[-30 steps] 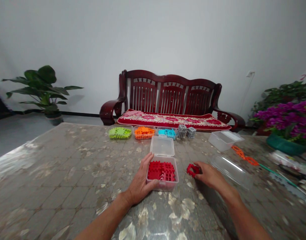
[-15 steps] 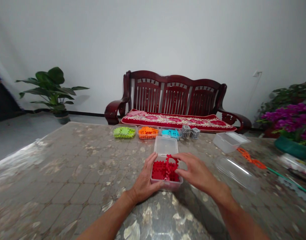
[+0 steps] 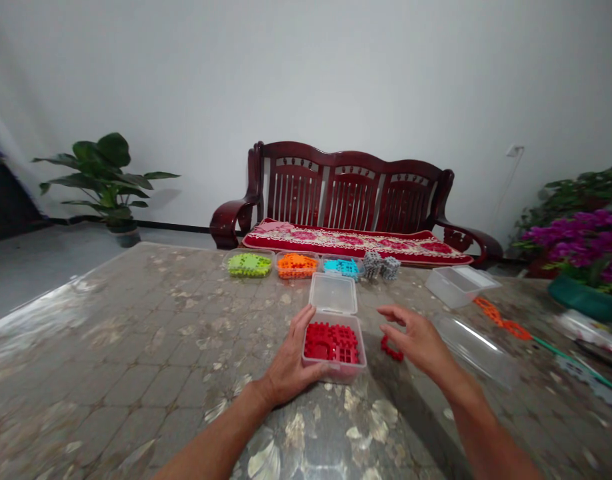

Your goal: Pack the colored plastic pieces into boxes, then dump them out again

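head view: the left hand [image 3: 290,360] rests against the left wall of a clear plastic box [image 3: 333,365] near the middle of the tabletop [image 3: 136,320], its fingers [image 3: 302,331] curved around that wall, with the box sitting on the surface. the box's hinged lid [image 3: 333,293] is folded back toward the far edge, and red interlocking plastic pieces [image 3: 331,343] fill the bottom of the box. the right hand [image 3: 419,343] hangs just right of the box, its fingers [image 3: 392,312] spread and loosely curved, holding nothing. a small red linked piece [image 3: 391,349] lies on the tabletop just below them, not touching them. along the far edge sit trays of green pieces [image 3: 249,265], orange pieces [image 3: 296,266] and blue pieces [image 3: 341,267], beside stacks of grey pieces [image 3: 381,267]. further right lie a clear tub [image 3: 459,285], a clear cover [image 3: 473,350] and an orange strip [image 3: 501,320].
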A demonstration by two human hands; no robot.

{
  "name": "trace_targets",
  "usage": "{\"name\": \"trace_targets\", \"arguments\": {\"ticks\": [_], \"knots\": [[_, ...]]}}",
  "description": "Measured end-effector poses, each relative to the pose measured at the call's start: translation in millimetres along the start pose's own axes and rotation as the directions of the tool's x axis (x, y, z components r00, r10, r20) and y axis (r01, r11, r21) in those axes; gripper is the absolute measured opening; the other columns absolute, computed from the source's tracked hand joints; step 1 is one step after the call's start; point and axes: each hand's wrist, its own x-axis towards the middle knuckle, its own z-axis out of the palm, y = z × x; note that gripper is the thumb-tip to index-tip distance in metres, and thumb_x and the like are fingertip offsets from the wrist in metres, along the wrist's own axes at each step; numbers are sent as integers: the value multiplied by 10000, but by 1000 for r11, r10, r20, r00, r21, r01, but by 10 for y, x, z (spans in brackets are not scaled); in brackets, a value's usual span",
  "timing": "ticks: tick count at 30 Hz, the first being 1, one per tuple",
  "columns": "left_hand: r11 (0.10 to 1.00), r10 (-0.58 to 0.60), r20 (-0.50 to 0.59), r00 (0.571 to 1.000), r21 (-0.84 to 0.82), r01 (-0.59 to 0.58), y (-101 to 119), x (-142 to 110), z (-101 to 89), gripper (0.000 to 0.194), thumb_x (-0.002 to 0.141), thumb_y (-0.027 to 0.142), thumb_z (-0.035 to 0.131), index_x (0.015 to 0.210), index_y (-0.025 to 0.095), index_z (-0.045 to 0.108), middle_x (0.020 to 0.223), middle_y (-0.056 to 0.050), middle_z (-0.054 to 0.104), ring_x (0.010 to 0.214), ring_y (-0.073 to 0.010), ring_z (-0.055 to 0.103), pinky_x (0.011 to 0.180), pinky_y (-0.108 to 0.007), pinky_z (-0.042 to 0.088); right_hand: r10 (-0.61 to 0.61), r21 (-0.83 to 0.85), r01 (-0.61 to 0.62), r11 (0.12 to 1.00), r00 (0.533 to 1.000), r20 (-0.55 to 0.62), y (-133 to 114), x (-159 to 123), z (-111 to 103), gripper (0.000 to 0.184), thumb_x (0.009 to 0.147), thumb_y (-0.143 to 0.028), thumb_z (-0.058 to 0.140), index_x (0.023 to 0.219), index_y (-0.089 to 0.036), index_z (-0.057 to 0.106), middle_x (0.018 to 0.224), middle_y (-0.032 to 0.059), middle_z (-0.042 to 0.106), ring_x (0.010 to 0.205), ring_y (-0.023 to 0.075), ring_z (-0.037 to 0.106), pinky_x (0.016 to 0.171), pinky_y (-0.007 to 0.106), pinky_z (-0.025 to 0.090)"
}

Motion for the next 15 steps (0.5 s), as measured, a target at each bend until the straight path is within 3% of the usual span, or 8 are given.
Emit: {"name": "trace_targets", "arguments": {"ticks": [3,6,10,15], "knots": [[1000,-14,-7,1000,-2,14,12,0,-7,985,855,489,776,1622,252,204,1674,-169,266,1563,-388,263,1275,-633,239,86,-134,-74,988,993,82,267,-113,-5,583,745,-285,676,1321,-199,686,1356,132,700,1251,338,638,1096,485,462],[1000,-12,-12,1000,0,12,5,-3,-7,980,854,501,771,1620,243,218,1676,-172,272,1562,-389,268,1274,-628,241,130,-250,-83,965,975,179,364,-230,50,704,680,-276,738,1373,-188,650,1405,148,666,1290,373,601,1106,501,446],[1000,-3,-4,1000,-20,3,-17,-5,-9,960,874,552,728,1622,234,217,1682,-181,256,1568,-395,247,1272,-637,226,188,-359,-95,929,955,232,361,-313,133,669,737,-250,688,1398,-171,619,1387,161,667,1256,368,618,1071,485,464],[999,16,1,1000,-49,-16,-31,-7,-24,921,911,566,662,1631,224,200,1690,-183,228,1574,-401,217,1279,-627,195,180,-436,-79,897,964,196,448,-312,187,646,794,-142,575,1440,-148,575,1386,168,658,1256,326,623,1054,417,466]]}}
